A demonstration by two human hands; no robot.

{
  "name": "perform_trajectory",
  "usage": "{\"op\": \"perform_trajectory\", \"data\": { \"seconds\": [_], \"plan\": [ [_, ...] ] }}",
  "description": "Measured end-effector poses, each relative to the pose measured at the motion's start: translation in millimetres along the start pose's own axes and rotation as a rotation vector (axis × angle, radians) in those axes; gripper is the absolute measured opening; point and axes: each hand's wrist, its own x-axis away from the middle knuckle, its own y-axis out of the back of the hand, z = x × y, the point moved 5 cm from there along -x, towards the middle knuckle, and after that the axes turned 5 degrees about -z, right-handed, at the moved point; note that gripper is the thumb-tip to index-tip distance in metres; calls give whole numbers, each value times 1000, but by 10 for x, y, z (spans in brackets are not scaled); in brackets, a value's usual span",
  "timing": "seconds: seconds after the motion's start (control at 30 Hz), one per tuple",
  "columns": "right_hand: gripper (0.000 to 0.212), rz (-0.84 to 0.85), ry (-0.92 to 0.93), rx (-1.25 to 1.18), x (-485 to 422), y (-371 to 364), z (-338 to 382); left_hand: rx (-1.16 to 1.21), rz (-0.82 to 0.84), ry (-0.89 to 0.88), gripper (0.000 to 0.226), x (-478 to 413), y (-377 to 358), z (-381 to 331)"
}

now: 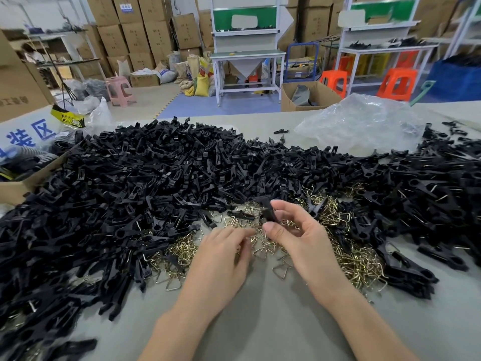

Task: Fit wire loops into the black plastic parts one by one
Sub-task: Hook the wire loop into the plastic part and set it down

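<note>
The black plastic part we care about sits in the right hand, pinched between the thumb and the curled fingers and raised a little above the table. We read that lift as deliberate: held upright and clear of the clutter, its open end is free to take a loop.

Just beside it, lower and to the left, the left hand hangs over the brass-coloured wire loops. Its fingers bend toward the thumb as if picking, but they are blurred, and we cannot tell whether a loop is between them or the hand is empty. The two hands are close together yet apart, which suits bringing a loop across to the part.

The loops are scattered thickly on the table right under and around both hands, so either hand reaches them without stretching. Around them wraps a large heap of black parts, banked from far left to far right. On the right side several pieces show a glint of wire, so we judge that fitted ones go there, though we cannot be sure.

Beyond the heap lies a crumpled clear plastic bag, and a cardboard box stands at the left edge. Most of the heap looks unfitted, so we judge the task far from done.
</note>
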Motion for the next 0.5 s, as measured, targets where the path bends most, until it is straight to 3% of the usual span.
{"op": "perform_trajectory", "data": {
  "seconds": [0.2,0.43,0.5],
  "plan": [
    [38,-77,-9,-57,-27,92,2,-171,184,-34,35,19,-140,29],
    [37,-77,-3,-59,-32,74,-12,-167,123,12,16,18,-184,-7],
    [37,-73,-1,-59,-35,74,-13,-128,130,60,19,29,-206,8]
  ]
}}
